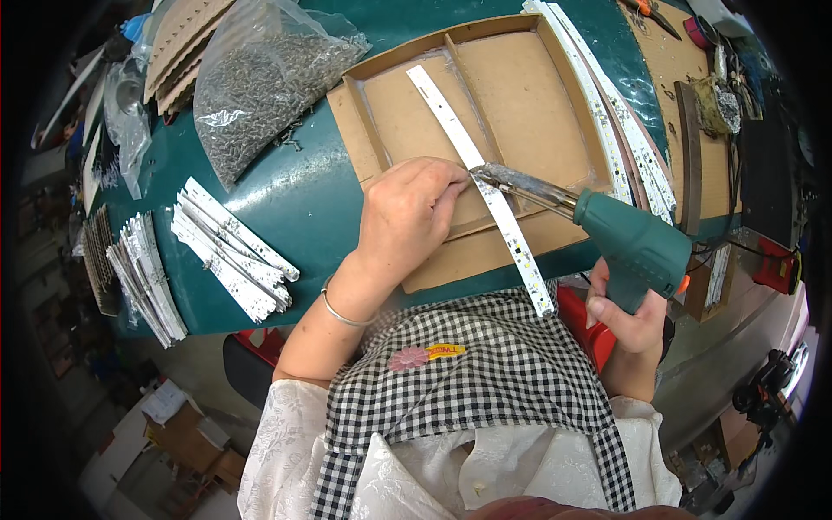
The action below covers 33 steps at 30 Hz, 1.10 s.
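Note:
My right hand (626, 317) is wrapped around the handle of a green pistol-shaped soldering gun (637, 247). Its long metal tip points left and meets the middle of a white LED circuit strip (511, 230). That strip lies slantwise over a shallow cardboard tray (381, 232), its near end jutting past the table edge toward my apron. Beside the soldering tip, my left hand (412, 212) is closed, thumb and fingertips pinched together at the strip's left edge. Whatever sits between those fingertips is too small or hidden to make out.
A clear bag of small screws (260, 87) stands at the far left, some spilled beside it. Bundles of white strips (230, 251) lie on the left of the green table (321, 299); more long strips (628, 130) rest right of the tray. Pliers (654, 16) lie at the far right.

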Motion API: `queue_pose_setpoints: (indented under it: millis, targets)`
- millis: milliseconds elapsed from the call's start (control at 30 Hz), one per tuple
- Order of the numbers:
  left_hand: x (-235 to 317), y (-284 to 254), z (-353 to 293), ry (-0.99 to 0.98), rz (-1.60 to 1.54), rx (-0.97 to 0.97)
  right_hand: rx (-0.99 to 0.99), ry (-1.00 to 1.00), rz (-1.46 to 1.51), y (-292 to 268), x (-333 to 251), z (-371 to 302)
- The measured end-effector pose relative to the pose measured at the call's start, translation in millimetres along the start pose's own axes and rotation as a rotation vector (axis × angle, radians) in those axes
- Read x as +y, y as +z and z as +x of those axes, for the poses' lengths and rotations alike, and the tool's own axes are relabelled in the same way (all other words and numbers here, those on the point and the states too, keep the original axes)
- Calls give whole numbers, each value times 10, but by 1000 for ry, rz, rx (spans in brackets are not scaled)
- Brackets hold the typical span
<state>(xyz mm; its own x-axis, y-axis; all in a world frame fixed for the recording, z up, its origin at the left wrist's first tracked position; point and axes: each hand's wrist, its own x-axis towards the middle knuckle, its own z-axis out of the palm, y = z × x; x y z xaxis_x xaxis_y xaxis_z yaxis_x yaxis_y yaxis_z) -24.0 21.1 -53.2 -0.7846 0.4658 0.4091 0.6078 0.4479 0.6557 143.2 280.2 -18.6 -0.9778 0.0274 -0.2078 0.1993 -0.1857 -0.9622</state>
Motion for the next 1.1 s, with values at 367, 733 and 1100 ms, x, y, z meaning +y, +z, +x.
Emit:
queue_pose_setpoints:
  millis: [367,733,1100]
  targets:
    - [-16,0,-12,22,-22,5,156,-101,235,-49,-133,90]
    - [158,-294,-3,64,138,-36,310,-341,124,-108,-168,212]
    - [588,-132,30,468,47,-505,617,-358,-649,-188,172,546]
